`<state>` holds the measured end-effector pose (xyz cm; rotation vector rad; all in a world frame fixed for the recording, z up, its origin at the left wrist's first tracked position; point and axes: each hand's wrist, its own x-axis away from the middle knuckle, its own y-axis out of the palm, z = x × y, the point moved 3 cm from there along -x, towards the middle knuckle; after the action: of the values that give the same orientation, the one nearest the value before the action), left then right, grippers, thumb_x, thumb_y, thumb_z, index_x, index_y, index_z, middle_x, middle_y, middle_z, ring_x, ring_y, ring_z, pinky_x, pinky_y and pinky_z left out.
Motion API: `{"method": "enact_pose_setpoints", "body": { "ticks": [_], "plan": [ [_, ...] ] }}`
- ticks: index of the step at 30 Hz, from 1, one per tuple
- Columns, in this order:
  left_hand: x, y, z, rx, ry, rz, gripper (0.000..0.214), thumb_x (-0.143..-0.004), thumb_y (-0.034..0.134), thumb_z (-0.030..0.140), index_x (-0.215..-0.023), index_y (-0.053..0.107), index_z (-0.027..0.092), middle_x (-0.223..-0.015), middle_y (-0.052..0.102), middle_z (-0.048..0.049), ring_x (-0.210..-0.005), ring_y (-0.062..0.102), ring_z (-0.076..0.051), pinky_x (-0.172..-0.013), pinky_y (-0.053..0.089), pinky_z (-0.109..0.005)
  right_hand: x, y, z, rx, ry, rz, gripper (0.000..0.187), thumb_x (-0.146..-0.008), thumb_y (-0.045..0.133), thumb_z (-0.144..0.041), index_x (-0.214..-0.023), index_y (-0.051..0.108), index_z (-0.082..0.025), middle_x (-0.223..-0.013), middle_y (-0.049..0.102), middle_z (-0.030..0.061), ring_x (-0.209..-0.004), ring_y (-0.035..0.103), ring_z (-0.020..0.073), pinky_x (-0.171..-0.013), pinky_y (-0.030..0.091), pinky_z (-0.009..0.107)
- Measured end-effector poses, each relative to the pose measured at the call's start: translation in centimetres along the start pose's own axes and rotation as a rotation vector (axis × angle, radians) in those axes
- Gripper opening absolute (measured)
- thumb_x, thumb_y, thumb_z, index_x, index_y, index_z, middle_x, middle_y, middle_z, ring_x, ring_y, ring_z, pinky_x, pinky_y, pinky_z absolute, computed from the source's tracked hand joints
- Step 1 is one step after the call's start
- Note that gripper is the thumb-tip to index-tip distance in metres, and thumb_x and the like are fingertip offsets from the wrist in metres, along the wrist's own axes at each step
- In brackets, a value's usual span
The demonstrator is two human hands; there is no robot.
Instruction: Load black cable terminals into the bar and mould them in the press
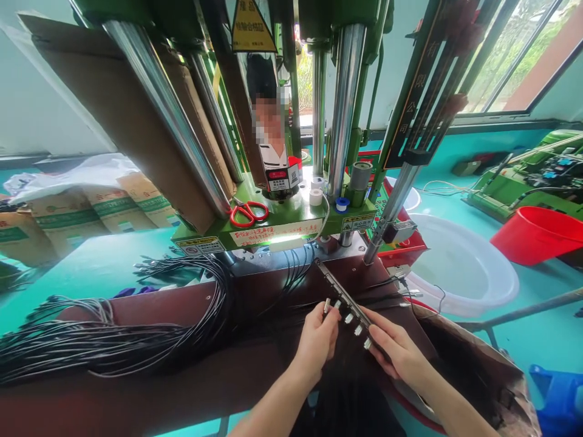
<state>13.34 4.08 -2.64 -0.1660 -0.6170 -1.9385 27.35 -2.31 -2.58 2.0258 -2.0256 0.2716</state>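
Observation:
My left hand (316, 334) is closed, thumb and finger pinching a small metal cable connector (327, 305). A long, narrow metal mould bar (342, 294) slants across the table's near side, its far end close to the press. My right hand (394, 346) is wrapped round the near end of this bar. Several silver connectors (358, 330) stick out along the bar's left edge, one of them right beside my left fingertips. Their cables are hard to make out against the dark surface below.
Ahead stands a green press (285, 224) with steel columns and red-handled scissors (248, 214) on its ledge. A thick bundle of black cables (221, 297) lies across the brown table (173, 309) at left. At right are a white tub (460, 261) and a red bucket (537, 233).

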Motion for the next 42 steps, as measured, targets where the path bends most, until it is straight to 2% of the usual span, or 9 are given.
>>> {"method": "enact_pose_setpoints", "body": {
  "ticks": [8,16,24,28,31,34,37,39,42],
  "plan": [
    [-0.4,-0.8,-0.1,0.050,-0.037,-0.033,0.038,-0.067,0.061,0.053,-0.068,0.045,0.019,-0.033,0.024,0.0140,-0.028,0.012,-0.001,-0.028,0.009,-0.015,-0.2,-0.2,0.0,0.016,-0.048,-0.080,0.063,-0.086,0.044,-0.050,-0.135,0.034,-0.012,-0.049,0.035,-0.0083,-0.035,0.025,0.0027,-0.029,0.018,0.013],
    [-0.3,-0.6,-0.2,0.096,-0.042,-0.080,0.038,-0.066,0.062,0.052,-0.066,0.046,0.018,-0.032,0.023,0.0141,-0.026,0.012,-0.001,-0.027,0.011,-0.015,-0.2,-0.3,0.3,0.015,-0.079,-0.083,0.058,-0.087,0.044,-0.049,-0.134,0.036,-0.016,-0.053,0.034,-0.0074,-0.038,0.026,0.0032,-0.029,0.022,0.012],
    [-0.4,-0.9,-0.1,0.047,-0.029,-0.025,0.035,-0.068,0.062,0.049,-0.065,0.045,0.019,-0.031,0.024,0.0137,-0.027,0.013,-0.001,-0.028,0.011,-0.016,-0.3,-0.1,0.5,0.057,-0.072,-0.084,0.061,-0.086,0.045,-0.051,-0.135,0.035,-0.015,-0.052,0.035,-0.0073,-0.036,0.026,0.0030,-0.029,0.021,0.013],
    [-0.2,-0.9,0.5,-0.043,0.020,-0.002,0.034,-0.071,0.059,0.048,-0.065,0.045,0.018,-0.033,0.023,0.0133,-0.028,0.014,-0.001,-0.029,0.011,-0.016,-0.3,0.2,0.5,0.073,-0.088,-0.077,0.059,-0.085,0.046,-0.051,-0.133,0.037,-0.018,-0.054,0.038,-0.0060,-0.037,0.027,0.0028,-0.030,0.019,0.013],
    [0.1,-0.9,1.1,-0.083,0.080,0.022,0.032,-0.077,0.050,0.050,-0.076,0.048,0.018,-0.040,0.025,0.0124,-0.032,0.018,-0.002,-0.031,0.013,-0.015,-0.1,0.3,0.2,0.052,-0.095,-0.066,0.060,-0.085,0.046,-0.052,-0.132,0.039,-0.016,-0.053,0.037,-0.0065,-0.038,0.027,0.0031,-0.030,0.020,0.013],
    [0.4,-1.8,1.6,-0.108,0.202,0.127,0.030,-0.082,0.043,0.049,-0.096,0.043,0.022,-0.051,0.032,0.0112,-0.036,0.026,-0.002,-0.035,0.022,-0.013,0.0,0.0,0.0,0.039,-0.074,-0.025,0.061,-0.084,0.047,-0.053,-0.132,0.040,-0.015,-0.052,0.035,-0.0068,-0.039,0.027,0.0034,-0.031,0.021,0.013],
    [0.4,-2.7,1.7,-0.177,0.279,0.207,0.026,-0.084,0.041,0.047,-0.085,0.039,0.022,-0.050,0.033,0.0112,-0.036,0.027,-0.002,-0.035,0.022,-0.014,0.0,-0.1,0.0,0.047,-0.061,-0.049,0.063,-0.084,0.047,-0.053,-0.133,0.039,-0.015,-0.051,0.034,-0.0072,-0.037,0.026,0.0035,-0.030,0.021,0.013],
    [0.1,-2.8,1.6,-0.181,0.262,0.178,0.028,-0.083,0.043,0.046,-0.074,0.036,0.021,-0.047,0.032,0.0113,-0.034,0.023,-0.002,-0.033,0.019,-0.014,-0.1,0.0,0.0,0.046,-0.063,-0.060,0.061,-0.084,0.047,-0.053,-0.132,0.040,-0.015,-0.050,0.034,-0.0071,-0.037,0.026,0.0034,-0.029,0.019,0.013],
    [-0.3,-2.5,1.4,-0.112,0.158,0.083,0.032,-0.075,0.055,0.045,-0.067,0.036,0.020,-0.042,0.029,0.0123,-0.032,0.017,-0.001,-0.031,0.013,-0.015,0.0,0.1,-0.1,0.036,-0.077,-0.039,0.056,-0.084,0.048,-0.050,-0.130,0.044,-0.017,-0.056,0.042,-0.0043,-0.038,0.026,0.0024,-0.030,0.018,0.013]
  ]
}}
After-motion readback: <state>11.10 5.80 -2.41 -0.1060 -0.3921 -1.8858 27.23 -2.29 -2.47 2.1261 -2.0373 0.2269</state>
